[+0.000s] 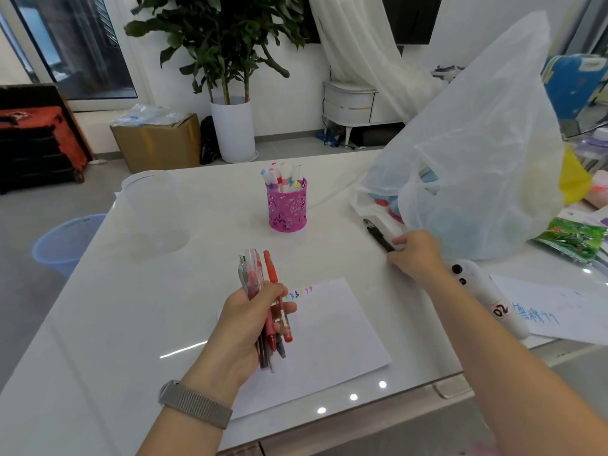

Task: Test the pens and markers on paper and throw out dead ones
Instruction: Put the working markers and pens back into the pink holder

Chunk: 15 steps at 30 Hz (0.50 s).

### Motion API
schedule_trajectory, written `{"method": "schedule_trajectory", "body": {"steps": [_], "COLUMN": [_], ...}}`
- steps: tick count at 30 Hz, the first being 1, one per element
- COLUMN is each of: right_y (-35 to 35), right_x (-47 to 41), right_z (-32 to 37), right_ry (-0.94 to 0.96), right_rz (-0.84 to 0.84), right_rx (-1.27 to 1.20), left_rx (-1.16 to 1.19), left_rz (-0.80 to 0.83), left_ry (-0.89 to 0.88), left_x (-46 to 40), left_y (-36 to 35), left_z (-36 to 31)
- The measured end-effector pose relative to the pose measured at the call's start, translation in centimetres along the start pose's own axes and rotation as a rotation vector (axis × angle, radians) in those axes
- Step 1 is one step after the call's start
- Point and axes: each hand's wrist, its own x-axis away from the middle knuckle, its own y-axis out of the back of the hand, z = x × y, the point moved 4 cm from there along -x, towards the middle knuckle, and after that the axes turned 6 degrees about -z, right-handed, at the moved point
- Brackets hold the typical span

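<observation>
The left hand is closed around a bundle of pens, mostly red with a clear-barrelled one among them, held upright over the near-left part of the sheet of paper. The right hand reaches out to the right and pinches the near end of a black pen lying on the white table, just beside the big translucent plastic bag. As for progress, a short row of small coloured squiggles sits along the paper's far edge, just beyond the left fingers, which suggests the markers standing in the pink holder may have had their turn; the rest of the sheet is blank, so the pens in hand and the black one look untested. A blue basket on the floor past the table's left edge seems the likely place for dead ones, but its inside cannot be seen. The exact number of pens in the fist is hard to tell, since they overlap, and the bag's contents show only as blurred blue and red shapes.
</observation>
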Motion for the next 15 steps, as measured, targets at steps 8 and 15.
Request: {"method": "schedule_trajectory", "body": {"steps": [8, 15], "right_y": [0.6, 0.8], "right_x": [2.3, 10.0], "right_z": [1.4, 7.7], "right_ry": [0.032, -0.090], "right_rz": [0.270, 0.800], "right_rx": [0.019, -0.815], "left_rx": [0.035, 0.209], "left_rz": [0.008, 0.011], "left_ry": [0.002, -0.007], "left_x": [-0.1, -0.3], "left_y": [-0.4, -0.6], "left_z": [-0.1, 0.0]}}
